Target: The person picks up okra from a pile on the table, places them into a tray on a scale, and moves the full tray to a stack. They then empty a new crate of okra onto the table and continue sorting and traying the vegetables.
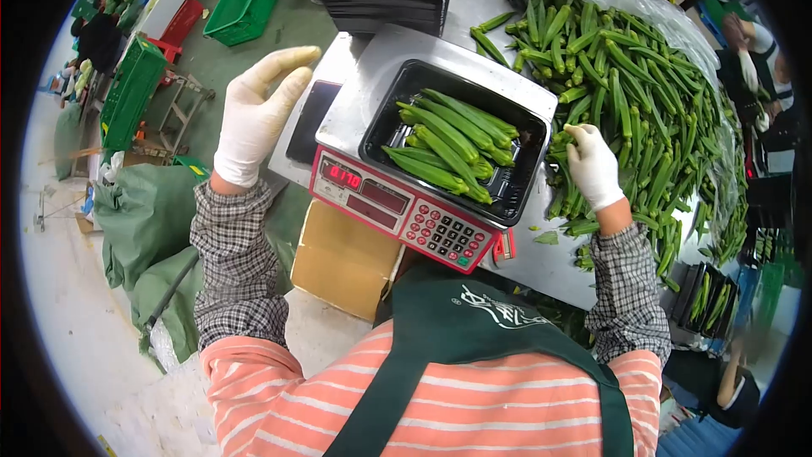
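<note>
Okra pods point(447, 133), green, slender, ridged, tapered

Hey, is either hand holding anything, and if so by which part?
The left hand holds nothing. The right hand is beside the okra pile; whether it grips anything there cannot be told.

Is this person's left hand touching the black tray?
No, the left hand is apart from the tray, with part of the scale's bare metal top showing between them.
</note>
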Tool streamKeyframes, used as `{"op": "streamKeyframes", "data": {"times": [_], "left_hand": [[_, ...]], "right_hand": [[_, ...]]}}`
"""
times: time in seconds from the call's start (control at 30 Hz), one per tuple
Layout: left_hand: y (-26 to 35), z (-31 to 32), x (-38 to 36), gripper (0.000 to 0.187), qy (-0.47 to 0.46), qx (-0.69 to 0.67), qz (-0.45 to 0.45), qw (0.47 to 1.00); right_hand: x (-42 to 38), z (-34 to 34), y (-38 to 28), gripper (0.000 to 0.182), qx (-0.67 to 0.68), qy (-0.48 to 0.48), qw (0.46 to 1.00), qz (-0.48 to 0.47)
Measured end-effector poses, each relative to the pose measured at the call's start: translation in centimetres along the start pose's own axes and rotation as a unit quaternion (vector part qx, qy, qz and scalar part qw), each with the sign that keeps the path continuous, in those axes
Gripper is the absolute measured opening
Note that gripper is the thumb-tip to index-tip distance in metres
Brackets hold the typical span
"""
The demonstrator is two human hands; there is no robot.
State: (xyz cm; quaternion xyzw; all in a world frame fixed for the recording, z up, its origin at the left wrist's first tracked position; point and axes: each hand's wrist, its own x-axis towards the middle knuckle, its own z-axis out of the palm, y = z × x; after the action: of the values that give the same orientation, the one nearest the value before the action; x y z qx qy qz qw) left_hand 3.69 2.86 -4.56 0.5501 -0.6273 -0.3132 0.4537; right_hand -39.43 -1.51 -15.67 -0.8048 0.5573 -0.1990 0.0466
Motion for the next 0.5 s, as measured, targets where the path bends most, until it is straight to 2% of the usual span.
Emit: {"op": "streamKeyframes", "data": {"times": [0.07,0.13,0.2,0.27,0.33,0.37,0.4,0.47,0.5], "left_hand": [[-1.1,-0.1,-0.2,0.028,0.002,0.001,-0.008,1.0],[-1.3,-0.5,0.0,0.027,0.024,0.049,0.017,0.998],[-1.2,-0.9,0.6,0.026,0.062,0.063,0.058,0.994],[0.4,-1.6,2.8,0.026,0.118,0.147,0.161,0.969],[3.1,-2.4,5.5,0.025,0.151,0.242,0.271,0.919],[4.7,-2.7,6.8,0.025,0.18,0.276,0.313,0.891],[6.5,-2.2,8.4,0.028,0.216,0.269,0.346,0.873],[10.8,-1.8,10.1,0.035,0.156,0.291,0.41,0.851],[11.5,-2.2,12.2,0.035,0.145,0.345,0.406,0.834]], "right_hand": [[0.4,1.2,1.0,0.018,-0.006,-0.013,1.0,0.013],[0.9,0.8,0.0,0.009,0.104,0.054,0.993,0.018],[1.1,-0.9,-1.8,0.012,0.18,0.003,0.98,0.079],[1.2,-3.3,-3.8,0.019,0.261,-0.053,0.953,0.145],[0.9,-5.3,-5.4,0.026,0.346,-0.111,0.907,0.212],[0.5,-5.9,-5.6,0.028,0.364,-0.152,0.896,0.204],[-0.1,-6.3,-6.1,0.028,0.394,-0.198,0.867,0.234],[-0.9,-6.6,-8.0,0.03,0.388,-0.278,0.844,0.243],[-1.3,-6.4,-8.6,0.032,0.373,-0.29,0.848,0.24]]}}
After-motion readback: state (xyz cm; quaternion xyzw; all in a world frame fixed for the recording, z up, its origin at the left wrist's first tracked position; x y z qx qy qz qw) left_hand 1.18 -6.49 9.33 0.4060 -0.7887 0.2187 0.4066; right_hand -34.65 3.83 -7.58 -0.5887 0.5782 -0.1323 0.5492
